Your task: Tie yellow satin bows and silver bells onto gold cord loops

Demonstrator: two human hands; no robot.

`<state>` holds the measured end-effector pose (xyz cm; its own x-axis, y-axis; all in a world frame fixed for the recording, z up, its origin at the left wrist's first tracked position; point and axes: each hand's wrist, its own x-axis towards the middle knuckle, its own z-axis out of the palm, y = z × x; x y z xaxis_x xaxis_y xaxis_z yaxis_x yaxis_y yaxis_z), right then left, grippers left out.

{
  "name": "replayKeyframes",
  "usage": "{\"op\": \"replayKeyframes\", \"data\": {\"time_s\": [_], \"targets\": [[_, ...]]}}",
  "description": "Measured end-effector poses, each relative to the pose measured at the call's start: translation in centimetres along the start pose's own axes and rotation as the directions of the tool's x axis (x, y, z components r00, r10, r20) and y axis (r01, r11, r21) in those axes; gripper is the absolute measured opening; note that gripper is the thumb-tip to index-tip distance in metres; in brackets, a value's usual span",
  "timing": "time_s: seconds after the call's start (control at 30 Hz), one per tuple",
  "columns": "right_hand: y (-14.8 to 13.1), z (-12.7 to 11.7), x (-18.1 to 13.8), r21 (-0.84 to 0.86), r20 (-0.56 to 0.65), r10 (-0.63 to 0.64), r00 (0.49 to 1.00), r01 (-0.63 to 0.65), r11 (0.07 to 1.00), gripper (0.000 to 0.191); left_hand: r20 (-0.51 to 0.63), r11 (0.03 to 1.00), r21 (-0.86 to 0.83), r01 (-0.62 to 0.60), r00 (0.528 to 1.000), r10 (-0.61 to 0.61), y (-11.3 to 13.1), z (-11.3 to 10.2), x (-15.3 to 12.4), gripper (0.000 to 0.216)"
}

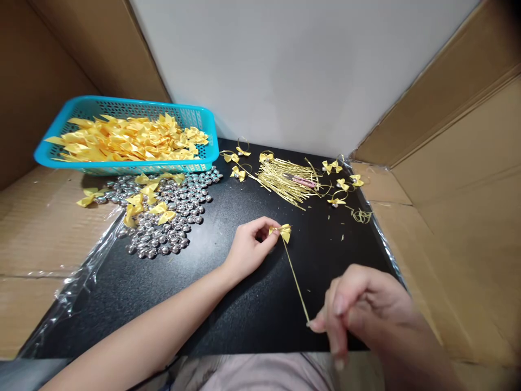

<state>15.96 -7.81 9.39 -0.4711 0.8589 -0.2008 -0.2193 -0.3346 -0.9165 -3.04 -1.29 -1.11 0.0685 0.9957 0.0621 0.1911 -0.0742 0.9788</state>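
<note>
My left hand pinches a small yellow ribbon bow between thumb and fingertips, just above the black tabletop. From the bow a thin gold cord runs taut down toward me. Its lower end is gripped in the fingers of my right hand, which is slightly blurred near the front edge. Beyond the bow lies a bundle of cut gold cords, with a pink-handled tool resting on it. Whether the bow carries a bead is hidden by my fingers.
A turquoise basket full of yellow bows stands at the back left. Silver beads spread before it, with loose bows on top. Several bows with cord loops lie at the right. Cardboard walls flank the table.
</note>
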Motion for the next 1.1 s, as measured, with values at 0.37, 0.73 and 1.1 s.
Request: {"op": "replayKeyframes", "data": {"time_s": [0.37,0.73,1.1], "targets": [[5.3,-2.9,7.2,-0.381,-0.358,-0.110,0.927,-0.037,0.924,0.037,0.008,0.979,-0.200,0.027,1.000,-0.026,0.4,0.0,0.0,0.016],[4.6,-2.4,6.2,-0.356,-0.399,-0.103,0.911,-0.051,0.933,0.033,-0.018,0.995,-0.097,-0.006,1.000,0.004,0.2,0.0,-0.1,0.013],[5.5,-2.7,7.7,-0.339,-0.420,-0.098,0.902,-0.056,0.939,0.032,0.012,0.986,-0.168,0.012,1.000,-0.010,0.3,0.0,-0.1,0.014]]}}
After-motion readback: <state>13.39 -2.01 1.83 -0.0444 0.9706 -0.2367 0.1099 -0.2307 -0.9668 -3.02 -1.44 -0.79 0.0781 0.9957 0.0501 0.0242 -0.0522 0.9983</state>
